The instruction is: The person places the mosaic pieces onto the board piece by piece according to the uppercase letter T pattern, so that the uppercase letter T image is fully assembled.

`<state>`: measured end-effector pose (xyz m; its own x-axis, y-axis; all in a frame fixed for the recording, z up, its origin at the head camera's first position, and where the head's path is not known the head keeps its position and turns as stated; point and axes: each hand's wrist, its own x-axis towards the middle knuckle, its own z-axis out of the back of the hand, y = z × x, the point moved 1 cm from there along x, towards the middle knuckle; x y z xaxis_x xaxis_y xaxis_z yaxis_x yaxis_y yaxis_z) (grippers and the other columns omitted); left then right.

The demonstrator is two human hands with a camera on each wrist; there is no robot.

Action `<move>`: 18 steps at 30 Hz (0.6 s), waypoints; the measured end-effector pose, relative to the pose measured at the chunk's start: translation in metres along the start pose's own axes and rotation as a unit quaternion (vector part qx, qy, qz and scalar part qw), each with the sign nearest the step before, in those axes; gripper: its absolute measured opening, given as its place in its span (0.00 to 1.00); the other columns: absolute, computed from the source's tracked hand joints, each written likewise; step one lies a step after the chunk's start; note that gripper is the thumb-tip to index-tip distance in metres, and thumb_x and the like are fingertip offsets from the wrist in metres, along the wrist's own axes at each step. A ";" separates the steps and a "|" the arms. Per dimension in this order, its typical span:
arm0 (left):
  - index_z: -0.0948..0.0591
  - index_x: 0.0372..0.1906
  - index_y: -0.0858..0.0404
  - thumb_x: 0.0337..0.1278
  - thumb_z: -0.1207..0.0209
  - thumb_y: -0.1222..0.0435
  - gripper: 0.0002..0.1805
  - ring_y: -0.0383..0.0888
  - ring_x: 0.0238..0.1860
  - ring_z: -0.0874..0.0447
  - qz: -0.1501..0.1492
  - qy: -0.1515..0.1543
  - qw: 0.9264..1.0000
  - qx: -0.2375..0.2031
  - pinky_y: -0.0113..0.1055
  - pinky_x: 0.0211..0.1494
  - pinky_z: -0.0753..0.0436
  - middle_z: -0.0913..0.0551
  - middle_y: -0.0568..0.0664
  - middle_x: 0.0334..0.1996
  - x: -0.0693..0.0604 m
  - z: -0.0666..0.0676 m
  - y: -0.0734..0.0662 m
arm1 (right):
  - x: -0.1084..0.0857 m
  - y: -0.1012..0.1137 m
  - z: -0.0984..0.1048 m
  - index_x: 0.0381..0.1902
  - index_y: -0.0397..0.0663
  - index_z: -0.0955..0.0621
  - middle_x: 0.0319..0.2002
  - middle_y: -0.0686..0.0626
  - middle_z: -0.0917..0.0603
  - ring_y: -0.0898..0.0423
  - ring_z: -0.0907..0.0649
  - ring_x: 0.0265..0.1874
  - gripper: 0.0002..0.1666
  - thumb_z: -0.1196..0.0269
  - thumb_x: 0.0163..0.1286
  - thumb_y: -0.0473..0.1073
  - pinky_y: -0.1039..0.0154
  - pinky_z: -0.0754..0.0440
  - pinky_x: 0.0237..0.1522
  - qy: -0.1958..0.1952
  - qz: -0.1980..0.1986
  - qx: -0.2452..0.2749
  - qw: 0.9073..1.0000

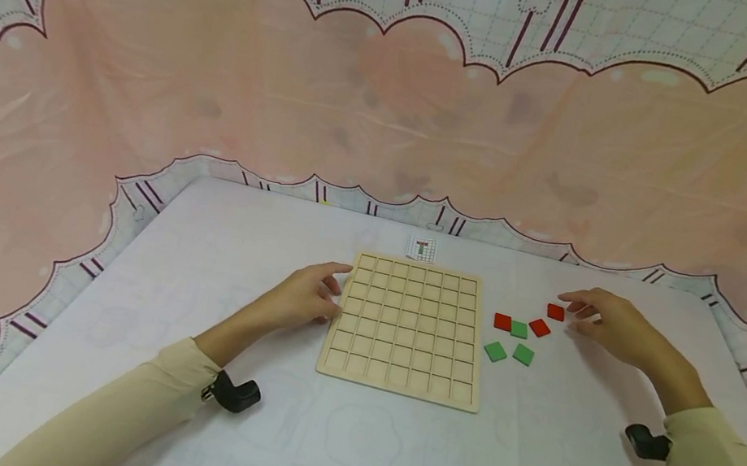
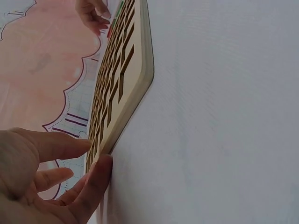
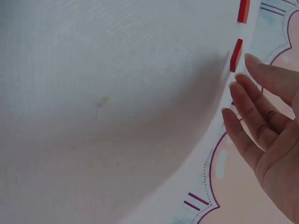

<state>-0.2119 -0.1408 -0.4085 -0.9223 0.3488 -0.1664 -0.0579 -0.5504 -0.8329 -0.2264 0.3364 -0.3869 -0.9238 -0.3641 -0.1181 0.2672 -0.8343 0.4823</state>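
A pale wooden grid board lies flat, its squares bare. At its left edge the left hand rests with spread fingertips; in the left wrist view this hand touches the rim of the board with thumb and a finger. Right of the board lie three red tiles, one farthest right, and three green tiles, one nearest the front right. The right hand hovers beside the farthest red tile, holding nothing. Relaxed fingers of this hand show beside a red tile in the right wrist view.
A small printed card with a grid and a coloured pattern lies behind the board. The white table reaches back to a pink patterned cloth. Black devices are strapped to both wrists.
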 end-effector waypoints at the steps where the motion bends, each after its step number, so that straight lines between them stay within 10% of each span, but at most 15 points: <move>1: 0.34 0.75 0.66 0.55 0.34 0.77 0.41 0.43 0.32 0.18 0.001 0.000 1.000 0.001 0.34 0.34 0.15 0.22 0.61 0.48 0.001 0.000 0.001 | 0.001 -0.001 -0.001 0.67 0.36 0.25 0.52 0.38 0.18 0.38 0.19 0.53 0.28 0.35 0.71 0.35 0.39 0.18 0.56 0.002 0.000 0.000 1.000; 18: 0.28 0.69 0.72 0.53 0.33 0.80 0.35 0.42 0.30 0.21 0.024 0.002 1.000 -0.002 0.33 0.35 0.13 0.27 0.59 0.45 0.008 -0.003 -0.001 | 0.012 -0.009 -0.009 0.65 0.38 0.22 0.51 0.40 0.20 0.41 0.20 0.52 0.24 0.37 0.72 0.35 0.42 0.16 0.56 0.002 -0.007 0.007 1.000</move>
<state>-0.2182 -0.1351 -0.4109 -0.9228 0.3246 -0.2074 -0.0128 -0.5641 -0.8256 -0.2371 0.3361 -0.4002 -0.9264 -0.3538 -0.1286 0.2499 -0.8335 0.4928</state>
